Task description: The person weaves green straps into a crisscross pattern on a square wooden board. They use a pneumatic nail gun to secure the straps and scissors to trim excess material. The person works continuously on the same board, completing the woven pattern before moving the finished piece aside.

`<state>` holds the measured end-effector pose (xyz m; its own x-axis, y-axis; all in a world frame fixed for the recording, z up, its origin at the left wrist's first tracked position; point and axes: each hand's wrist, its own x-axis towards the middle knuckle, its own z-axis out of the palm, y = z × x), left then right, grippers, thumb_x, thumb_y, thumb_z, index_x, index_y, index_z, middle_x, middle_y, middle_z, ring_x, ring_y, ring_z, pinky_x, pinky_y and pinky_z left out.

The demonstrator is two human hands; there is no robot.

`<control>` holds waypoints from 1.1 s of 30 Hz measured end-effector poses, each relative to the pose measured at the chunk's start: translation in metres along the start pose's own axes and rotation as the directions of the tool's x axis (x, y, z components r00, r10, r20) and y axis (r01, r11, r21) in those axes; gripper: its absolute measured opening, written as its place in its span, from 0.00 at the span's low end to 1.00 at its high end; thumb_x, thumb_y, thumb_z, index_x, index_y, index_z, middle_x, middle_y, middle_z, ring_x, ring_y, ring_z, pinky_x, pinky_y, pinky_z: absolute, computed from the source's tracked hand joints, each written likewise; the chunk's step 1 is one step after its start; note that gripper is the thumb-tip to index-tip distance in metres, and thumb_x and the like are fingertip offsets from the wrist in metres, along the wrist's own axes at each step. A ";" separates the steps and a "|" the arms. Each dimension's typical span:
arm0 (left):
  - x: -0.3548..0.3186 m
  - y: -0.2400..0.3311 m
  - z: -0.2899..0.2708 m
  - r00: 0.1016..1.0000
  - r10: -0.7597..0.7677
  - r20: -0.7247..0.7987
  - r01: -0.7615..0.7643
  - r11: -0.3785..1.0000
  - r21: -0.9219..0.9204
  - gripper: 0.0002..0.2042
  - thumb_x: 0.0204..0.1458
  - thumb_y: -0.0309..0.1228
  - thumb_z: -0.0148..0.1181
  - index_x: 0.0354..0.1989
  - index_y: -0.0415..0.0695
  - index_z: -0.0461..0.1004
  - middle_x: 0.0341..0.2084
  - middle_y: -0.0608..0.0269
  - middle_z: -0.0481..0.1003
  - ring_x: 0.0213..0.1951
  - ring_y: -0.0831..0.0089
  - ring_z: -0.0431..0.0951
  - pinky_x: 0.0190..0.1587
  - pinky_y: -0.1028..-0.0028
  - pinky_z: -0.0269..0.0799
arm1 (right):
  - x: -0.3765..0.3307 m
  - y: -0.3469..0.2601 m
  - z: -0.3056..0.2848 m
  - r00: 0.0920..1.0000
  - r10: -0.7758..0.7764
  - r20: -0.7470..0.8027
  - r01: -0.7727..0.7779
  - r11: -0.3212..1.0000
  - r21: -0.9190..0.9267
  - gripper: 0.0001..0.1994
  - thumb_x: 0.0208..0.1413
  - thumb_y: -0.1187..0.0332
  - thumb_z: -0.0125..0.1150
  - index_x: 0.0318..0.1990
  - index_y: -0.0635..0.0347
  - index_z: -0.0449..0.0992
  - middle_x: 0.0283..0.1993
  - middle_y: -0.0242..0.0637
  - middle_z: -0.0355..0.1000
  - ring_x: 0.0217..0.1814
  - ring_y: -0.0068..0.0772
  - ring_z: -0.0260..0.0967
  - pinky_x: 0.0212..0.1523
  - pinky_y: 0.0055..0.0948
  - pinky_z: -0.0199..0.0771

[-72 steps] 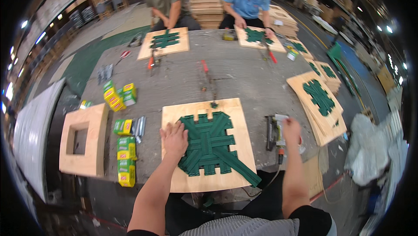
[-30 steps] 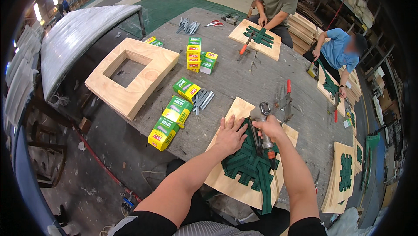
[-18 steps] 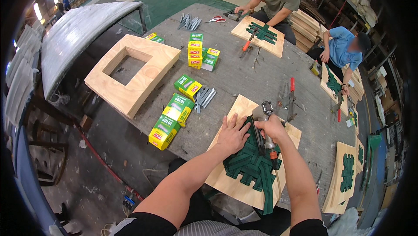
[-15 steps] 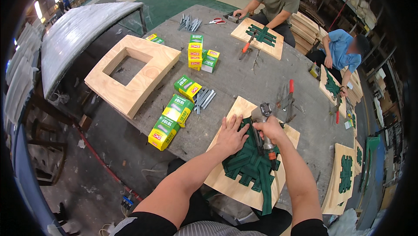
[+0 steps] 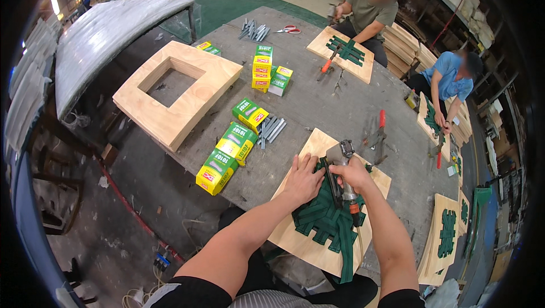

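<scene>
A wooden panel (image 5: 285, 227) lies before me at the table's near edge, with dark green webbing straps (image 5: 321, 217) woven across it. One strap end hangs over the near edge. My left hand (image 5: 305, 179) lies on the webbing and the bare wood near the panel's upper left, fingers stretched out, holding no tool. My right hand (image 5: 354, 174) is closed round an air staple gun (image 5: 347, 149), just right of the left hand. The gun's long black magazine (image 5: 334, 186) is down over the webbing, and a hose runs from its orange fitting. Whether its nose touches the strap is hidden.
Staple boxes (image 5: 230, 146) and loose staple strips (image 5: 272, 131) lie left of the panel, near a stack of wooden frames (image 5: 187, 95). Red-handled pliers (image 5: 379, 129) rest beyond it. Two co-workers (image 5: 372, 4) sit across the table with similar panels. Scissors (image 5: 288, 29) lie farther back.
My hands stay at nearly the same spot on the panel, the view having shifted slightly. The far co-worker has lifted a tool off the table; the blue-shirted one's hands have come together.
</scene>
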<state>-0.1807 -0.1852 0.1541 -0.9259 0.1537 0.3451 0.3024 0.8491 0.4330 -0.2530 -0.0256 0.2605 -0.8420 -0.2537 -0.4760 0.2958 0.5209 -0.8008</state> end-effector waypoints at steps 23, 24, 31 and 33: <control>-0.001 0.002 -0.003 1.000 0.004 0.007 -0.004 0.999 -0.043 0.16 0.62 0.39 0.57 0.56 0.52 0.81 0.61 0.49 0.68 0.71 0.51 0.60 0.73 0.42 0.46 | -0.002 0.002 -0.001 0.999 -0.004 -0.052 0.001 0.999 -0.050 0.14 0.54 0.74 0.69 0.45 0.67 0.73 0.29 0.34 0.74 0.19 0.24 0.67 0.19 0.28 0.68; -0.002 0.002 -0.003 1.000 0.001 0.023 0.000 0.999 -0.040 0.16 0.62 0.39 0.57 0.56 0.52 0.81 0.61 0.49 0.68 0.71 0.51 0.60 0.73 0.42 0.46 | -0.002 0.004 -0.002 0.999 0.005 -0.037 -0.007 0.999 -0.052 0.14 0.54 0.74 0.69 0.45 0.67 0.73 0.29 0.34 0.73 0.19 0.24 0.67 0.19 0.28 0.68; 0.002 0.001 -0.004 1.000 0.008 0.005 -0.008 1.000 -0.021 0.17 0.62 0.38 0.57 0.58 0.53 0.80 0.61 0.50 0.67 0.71 0.50 0.60 0.73 0.42 0.47 | 0.002 0.000 -0.011 0.994 0.046 -0.097 -0.054 0.995 -0.078 0.13 0.54 0.72 0.70 0.43 0.68 0.74 0.29 0.34 0.74 0.19 0.24 0.67 0.18 0.29 0.67; -0.002 0.003 -0.002 1.000 0.023 -0.022 -0.023 0.999 -0.025 0.17 0.60 0.37 0.60 0.56 0.53 0.81 0.59 0.52 0.68 0.69 0.50 0.62 0.72 0.41 0.49 | 0.002 0.004 -0.011 0.997 0.044 -0.069 -0.050 0.996 -0.078 0.13 0.54 0.72 0.70 0.43 0.68 0.74 0.30 0.34 0.74 0.19 0.24 0.67 0.18 0.28 0.66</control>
<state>-0.1773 -0.1844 0.1564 -0.9136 0.1617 0.3730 0.3292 0.8326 0.4454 -0.2582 -0.0150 0.2601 -0.8572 -0.1737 -0.4848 0.3010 0.5950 -0.7452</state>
